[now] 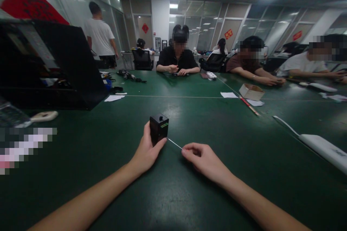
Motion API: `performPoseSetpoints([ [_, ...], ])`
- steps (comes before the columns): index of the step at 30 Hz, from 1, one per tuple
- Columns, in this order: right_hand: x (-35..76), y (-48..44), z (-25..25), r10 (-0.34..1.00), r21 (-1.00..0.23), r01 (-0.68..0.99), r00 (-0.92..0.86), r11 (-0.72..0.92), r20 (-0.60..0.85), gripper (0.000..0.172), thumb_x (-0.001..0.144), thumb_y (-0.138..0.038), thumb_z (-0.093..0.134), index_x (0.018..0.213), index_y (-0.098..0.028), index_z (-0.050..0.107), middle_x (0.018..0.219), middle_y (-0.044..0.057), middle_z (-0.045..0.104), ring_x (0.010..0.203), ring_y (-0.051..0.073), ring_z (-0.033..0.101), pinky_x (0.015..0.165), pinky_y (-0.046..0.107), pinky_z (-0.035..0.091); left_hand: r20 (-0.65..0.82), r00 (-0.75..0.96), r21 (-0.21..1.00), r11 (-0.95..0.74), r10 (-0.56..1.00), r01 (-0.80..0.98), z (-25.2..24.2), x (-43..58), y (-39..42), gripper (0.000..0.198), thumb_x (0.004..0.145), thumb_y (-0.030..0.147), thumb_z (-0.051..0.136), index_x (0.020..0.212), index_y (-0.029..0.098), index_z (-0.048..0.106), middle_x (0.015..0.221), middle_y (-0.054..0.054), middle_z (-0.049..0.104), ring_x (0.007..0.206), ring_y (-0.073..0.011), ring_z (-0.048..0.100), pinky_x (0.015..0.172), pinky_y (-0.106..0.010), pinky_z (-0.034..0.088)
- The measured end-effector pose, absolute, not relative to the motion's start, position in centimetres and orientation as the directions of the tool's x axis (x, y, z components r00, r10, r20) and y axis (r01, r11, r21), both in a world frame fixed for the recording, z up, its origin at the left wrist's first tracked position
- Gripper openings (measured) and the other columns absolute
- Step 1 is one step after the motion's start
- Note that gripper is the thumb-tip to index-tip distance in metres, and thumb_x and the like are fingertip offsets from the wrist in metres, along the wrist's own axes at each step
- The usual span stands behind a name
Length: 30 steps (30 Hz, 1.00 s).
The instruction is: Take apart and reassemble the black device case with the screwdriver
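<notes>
A small black box (158, 130) with a knob on top and a green strip near its upper edge is upright in my left hand (148, 149). The fingers wrap round its left side and the thumb presses near its lower front corner. My right hand (202, 158) pinches the end of a thin metal rod (174, 143), which looks like a screwdriver shaft. The rod slants up to the left, and its far end meets the box's lower right corner by my left thumb. Any handle is hidden in my right fingers, where a speck of orange shows.
Both hands are over a green table (173, 195). A large black case (54, 68) stands at the left. Toward the right are an open cardboard box (251, 92) and a white power strip (322, 149) with a cord. Several people sit at the far side.
</notes>
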State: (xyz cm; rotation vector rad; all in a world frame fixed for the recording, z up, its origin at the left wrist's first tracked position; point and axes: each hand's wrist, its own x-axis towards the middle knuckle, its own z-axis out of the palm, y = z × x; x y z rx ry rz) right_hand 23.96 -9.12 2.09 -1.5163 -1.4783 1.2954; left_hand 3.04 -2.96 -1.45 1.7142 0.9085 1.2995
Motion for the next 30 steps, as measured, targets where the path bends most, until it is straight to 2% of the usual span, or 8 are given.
performPoseSetpoints([
  [3,24.0,-9.2,2.4,0.95,-0.936,0.281,-0.165,-0.212,-0.265,0.045,0.09,-0.054,0.052,0.086,-0.013,0.069,0.071,0.002,0.062,0.046,0.007,0.038,0.043,0.024,0.025,0.401,0.2,0.902,-0.424,0.894,0.088,-1.2,3.0,-3.0,0.063,0.091,0.034,0.061,0.144,0.023,0.028,0.144,-0.012,0.047,0.133,-0.0247,0.047,0.113,-0.041,0.036],
  [7,23.8,-9.3,2.3,0.972,-0.951,0.268,-0.13,-0.155,-0.195,0.032,0.081,-0.047,0.067,0.084,-0.015,0.066,0.071,0.0,0.06,0.053,0.008,0.046,0.047,0.022,0.03,0.377,0.185,0.913,-0.397,0.908,0.088,-1.2,3.0,-2.9,0.062,0.091,0.036,0.06,0.144,0.023,0.029,0.14,-0.012,0.049,0.129,-0.0249,0.05,0.111,-0.041,0.038],
  [10,23.7,-9.3,2.0,0.978,-0.947,0.283,-0.096,-0.153,-0.186,0.031,0.076,-0.044,0.073,0.087,-0.017,0.062,0.068,-0.004,0.055,0.049,0.008,0.045,0.044,0.021,0.031,0.37,0.187,0.917,-0.39,0.91,0.083,-1.3,3.1,-2.8,0.063,0.09,0.037,0.06,0.143,0.022,0.03,0.139,-0.011,0.051,0.129,-0.0252,0.05,0.111,-0.041,0.037],
  [14,23.7,-9.3,2.0,0.952,-0.942,0.268,-0.172,-0.2,-0.251,0.038,0.087,-0.052,0.058,0.089,-0.014,0.066,0.071,0.001,0.061,0.043,0.006,0.038,0.04,0.021,0.024,0.368,0.195,0.919,-0.387,0.909,0.068,-1.2,3.1,-2.7,0.062,0.09,0.037,0.061,0.143,0.023,0.031,0.139,-0.01,0.051,0.129,-0.0243,0.049,0.112,-0.041,0.035],
  [17,23.6,-9.4,2.2,0.945,-0.95,0.239,-0.205,-0.203,-0.254,0.04,0.089,-0.05,0.056,0.084,-0.012,0.067,0.069,0.003,0.063,0.044,0.005,0.036,0.041,0.021,0.022,0.359,0.182,0.924,-0.376,0.915,0.07,-1.2,3.1,-2.6,0.062,0.09,0.038,0.06,0.142,0.022,0.031,0.137,-0.01,0.052,0.127,-0.0242,0.052,0.11,-0.04,0.037],
  [21,23.6,-9.7,2.4,0.988,-0.975,0.201,-0.103,-0.096,-0.118,0.034,0.083,-0.048,0.067,0.092,-0.015,0.066,0.064,-0.003,0.055,0.047,0.007,0.04,0.042,0.02,0.026,0.35,0.145,0.921,-0.368,0.926,0.128,-1.3,3.0,-2.4,0.061,0.09,0.036,0.061,0.142,0.022,0.033,0.137,-0.01,0.054,0.128,-0.0247,0.052,0.111,-0.041,0.036],
  [24,23.8,-10.0,2.6,1.0,-0.966,0.257,-0.018,0.001,-0.004,0.035,0.084,-0.048,0.067,0.101,-0.018,0.068,0.069,-0.002,0.056,0.05,0.008,0.043,0.044,0.021,0.03,0.338,0.097,0.922,-0.35,0.936,0.165,-1.2,3.1,-2.2,0.06,0.089,0.035,0.061,0.141,0.021,0.034,0.138,-0.012,0.054,0.129,-0.0254,0.051,0.111,-0.042,0.036],
  [30,23.4,-10.4,2.9,0.999,-0.934,0.358,-0.049,0.018,0.001,0.038,0.091,-0.047,0.058,0.11,-0.018,0.072,0.074,0.003,0.064,0.063,0.016,0.055,0.052,0.025,0.038,0.361,0.112,0.899,-0.377,0.926,0.221,-0.6,3.4,-2.7,0.057,0.089,0.036,0.06,0.138,0.018,0.036,0.131,-0.012,0.058,0.122,-0.025,0.055,0.108,-0.042,0.039],
])
